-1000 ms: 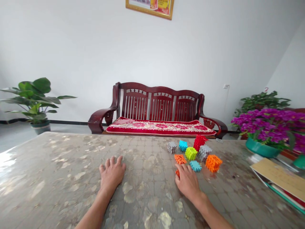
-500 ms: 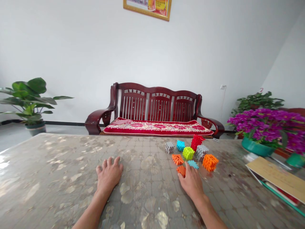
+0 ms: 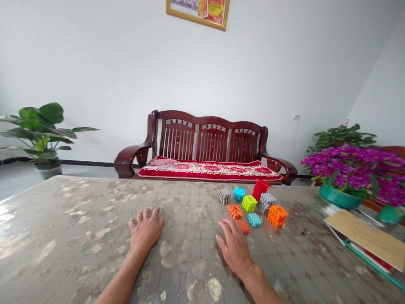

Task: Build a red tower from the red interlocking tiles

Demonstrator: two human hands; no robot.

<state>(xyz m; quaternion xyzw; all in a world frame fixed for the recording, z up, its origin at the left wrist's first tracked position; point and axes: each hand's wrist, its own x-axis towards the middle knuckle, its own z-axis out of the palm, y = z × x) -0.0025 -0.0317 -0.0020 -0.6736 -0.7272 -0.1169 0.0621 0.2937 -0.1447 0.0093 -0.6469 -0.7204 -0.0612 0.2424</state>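
My left hand [image 3: 146, 230] rests palm down on the table [image 3: 190, 253], fingers spread and holding nothing. To the right, my right hand [image 3: 233, 245] has its fingers apart, with nothing between them. Just beside its fingertips lies a flat orange notched piece [image 3: 244, 226]. Behind that sit a low orange stack [image 3: 235, 211] and a low blue stack [image 3: 254, 219] of such pieces. Farther back are a lime-green block [image 3: 249, 204], a bright blue block [image 3: 239, 194], a small grey block [image 3: 225, 196], a larger grey block [image 3: 266, 203], a red block [image 3: 261, 189] and an orange block [image 3: 277, 216].
At the table's right stand purple flowers in a green pot [image 3: 340, 196], with a brown envelope [image 3: 367, 236] over papers in front. A wooden bench [image 3: 210, 141] with a red cover is beyond the table. A potted plant [image 3: 47, 169] stands on the floor at left.
My right hand has moved left and a little nearer, away from the flat orange piece, which now shows beside it. My left hand stays in place.
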